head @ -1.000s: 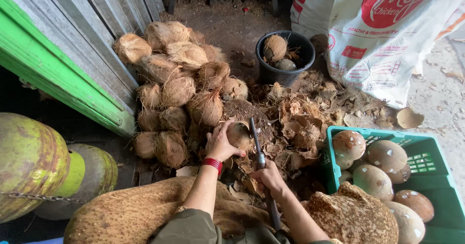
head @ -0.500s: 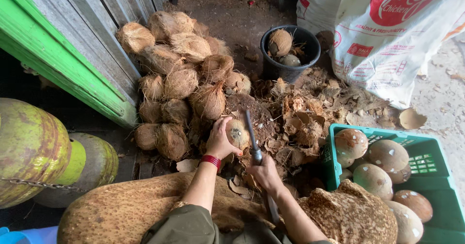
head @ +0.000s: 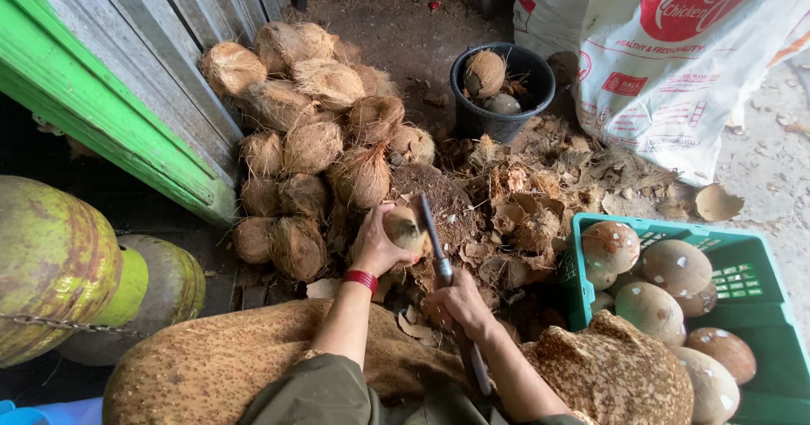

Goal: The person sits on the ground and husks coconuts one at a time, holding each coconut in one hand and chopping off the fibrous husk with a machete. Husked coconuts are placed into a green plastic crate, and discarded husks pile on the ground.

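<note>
In the middle of the floor, in front of a heap of husked coconuts (head: 312, 130), a small coconut (head: 403, 227) is held in the left hand (head: 377, 244), whose fingers are wrapped around its near side; a red band is worn at that wrist. A long knife (head: 432, 239) is gripped by its handle in the right hand (head: 460, 305), closed firmly around it, and the blade is laid against the right side of the held coconut. Loose husk scraps (head: 540, 197) are spread over the ground just beyond the hands. A black bucket (head: 472, 117) with two coconuts in it is set behind the scraps, beside a white printed sack (head: 675, 62). Peeled coconuts are gathered in a green crate (head: 755, 286) to the right. Green gas cylinders (head: 59, 265) are seen at the left, near a green-edged wooden wall.
</note>
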Action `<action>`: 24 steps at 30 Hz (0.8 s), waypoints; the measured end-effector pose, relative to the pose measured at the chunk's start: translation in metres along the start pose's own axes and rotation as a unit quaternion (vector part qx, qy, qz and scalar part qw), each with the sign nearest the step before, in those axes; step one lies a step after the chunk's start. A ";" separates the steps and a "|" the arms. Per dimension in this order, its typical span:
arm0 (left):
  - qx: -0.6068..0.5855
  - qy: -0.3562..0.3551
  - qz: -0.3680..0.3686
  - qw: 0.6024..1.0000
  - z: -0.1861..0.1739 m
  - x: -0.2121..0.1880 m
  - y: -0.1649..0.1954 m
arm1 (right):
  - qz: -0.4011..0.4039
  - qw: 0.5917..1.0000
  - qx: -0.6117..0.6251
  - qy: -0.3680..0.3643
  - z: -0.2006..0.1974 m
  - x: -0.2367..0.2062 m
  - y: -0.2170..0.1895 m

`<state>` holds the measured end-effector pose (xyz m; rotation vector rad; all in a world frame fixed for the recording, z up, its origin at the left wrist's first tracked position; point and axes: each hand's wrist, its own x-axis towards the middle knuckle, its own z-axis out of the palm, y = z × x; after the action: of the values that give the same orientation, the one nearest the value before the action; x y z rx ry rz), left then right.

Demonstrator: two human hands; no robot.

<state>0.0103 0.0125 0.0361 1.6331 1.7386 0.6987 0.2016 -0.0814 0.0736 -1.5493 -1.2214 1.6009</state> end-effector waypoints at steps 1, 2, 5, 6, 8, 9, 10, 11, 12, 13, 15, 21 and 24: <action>-0.006 0.013 0.011 1.000 0.001 -0.003 -0.003 | 0.020 0.999 0.031 -0.023 0.002 0.001 0.002; -0.033 0.005 -0.006 0.999 0.001 -0.004 -0.006 | 0.039 0.996 0.062 -0.045 0.004 0.002 0.003; -0.074 -0.031 -0.042 0.996 -0.002 -0.004 -0.006 | 0.014 0.999 -0.012 -0.035 0.007 -0.001 -0.007; -0.059 -0.050 -0.039 0.996 -0.003 -0.001 -0.004 | 0.027 0.999 -0.019 -0.016 0.007 -0.005 -0.013; -0.021 -0.074 -0.044 0.996 -0.006 0.010 0.004 | 0.031 0.999 -0.035 0.028 0.004 -0.011 -0.026; 0.003 -0.086 -0.067 0.994 -0.004 0.013 0.009 | -0.037 0.998 -0.039 0.039 0.001 -0.014 -0.032; 0.028 -0.105 -0.094 0.990 -0.004 0.013 0.012 | -0.098 0.993 -0.040 0.050 -0.001 -0.018 -0.034; 0.015 -0.108 -0.086 0.990 -0.004 0.015 0.014 | -0.157 0.985 -0.042 0.061 -0.003 -0.020 -0.035; 0.001 -0.111 -0.078 0.991 -0.004 0.017 0.017 | -0.195 0.979 -0.006 0.059 -0.004 -0.021 -0.034; -0.013 -0.113 -0.070 0.991 -0.005 0.019 0.018 | -0.233 0.970 0.030 0.057 -0.004 -0.019 -0.031; 0.003 -0.118 -0.061 0.991 -0.008 0.023 0.020 | -0.209 0.976 0.029 0.056 -0.002 -0.011 -0.018; 0.069 -0.127 -0.064 0.987 -0.014 0.022 0.024 | 0.042 0.996 0.076 -0.029 0.002 0.018 0.020; 0.004 -0.041 -0.009 0.999 -0.006 0.007 0.023 | 0.028 0.986 0.156 -0.048 0.000 0.015 0.019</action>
<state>0.0203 0.0214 0.0570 1.6274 1.6963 0.6084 0.2027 -0.0760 0.0503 -1.3320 -0.9271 1.8218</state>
